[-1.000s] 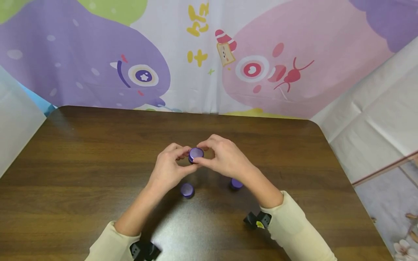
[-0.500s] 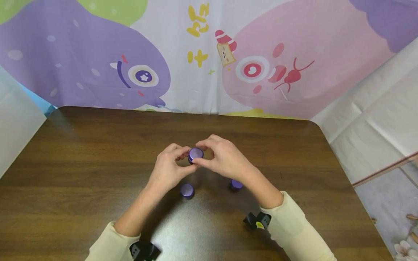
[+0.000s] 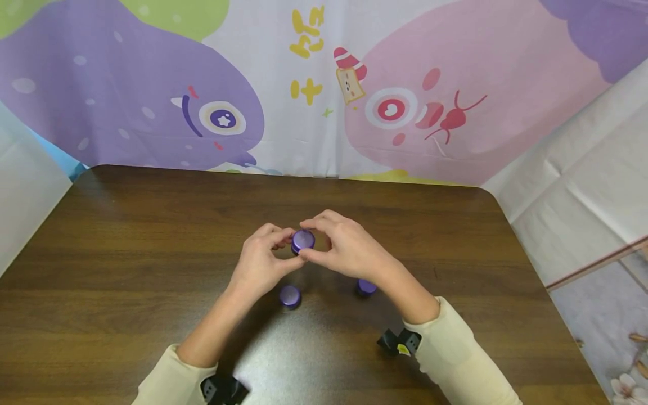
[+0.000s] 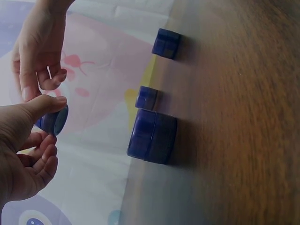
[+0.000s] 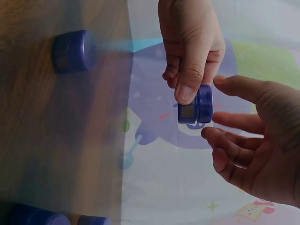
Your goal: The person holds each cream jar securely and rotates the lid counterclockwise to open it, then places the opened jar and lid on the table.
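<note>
My left hand [image 3: 259, 256] pinches a small purple lidded jar [image 3: 302, 241] over the table. In the right wrist view, the left thumb [image 5: 188, 82] lies on the jar's lower part, beside a small label. My right hand [image 3: 349, 242] is at the lid [image 5: 205, 104], thumb and forefinger spread at its edges; the thumb tip shows slightly off it in the right wrist view. A similar purple jar [image 3: 291, 296] stands on the table below the hands, and another [image 3: 367, 287] is partly covered by the right forearm.
The left wrist view shows three purple jars standing on the wooden table [image 3: 152, 225], a big-looking near one [image 4: 152, 136], a smaller-looking one [image 4: 146, 97] and a farther one [image 4: 166, 43]. A cartoon-printed cloth [image 3: 304, 140] hangs behind the far edge.
The right thumb and forefinger have shifted slightly left and off the lid's top, so more of the lid shows. The left hand and the standing jars stay in place.
</note>
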Motion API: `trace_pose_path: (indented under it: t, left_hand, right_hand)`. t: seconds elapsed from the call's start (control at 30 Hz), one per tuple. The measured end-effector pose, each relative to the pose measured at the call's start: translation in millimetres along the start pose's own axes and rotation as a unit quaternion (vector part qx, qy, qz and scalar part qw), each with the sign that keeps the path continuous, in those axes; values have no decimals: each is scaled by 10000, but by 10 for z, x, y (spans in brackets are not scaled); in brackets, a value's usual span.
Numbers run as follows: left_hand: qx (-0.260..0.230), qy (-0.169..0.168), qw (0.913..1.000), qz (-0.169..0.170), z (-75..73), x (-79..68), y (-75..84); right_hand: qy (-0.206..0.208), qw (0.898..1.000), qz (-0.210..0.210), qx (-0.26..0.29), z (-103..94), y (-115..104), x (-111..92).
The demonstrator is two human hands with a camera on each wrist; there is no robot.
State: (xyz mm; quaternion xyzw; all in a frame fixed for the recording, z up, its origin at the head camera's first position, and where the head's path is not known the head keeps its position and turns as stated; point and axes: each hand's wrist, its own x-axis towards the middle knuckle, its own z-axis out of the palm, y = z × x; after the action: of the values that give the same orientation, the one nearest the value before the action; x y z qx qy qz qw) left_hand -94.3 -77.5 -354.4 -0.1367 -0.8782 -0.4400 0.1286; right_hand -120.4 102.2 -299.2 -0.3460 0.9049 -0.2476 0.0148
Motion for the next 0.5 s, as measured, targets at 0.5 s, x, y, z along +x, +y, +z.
trace_pose_path:
  t: [0.5]
  left_hand:
    - [29, -32, 10000, 14, 13, -2, -1]
  right_hand:
    - [-159, 9998, -86, -38, 0, -1, -5]
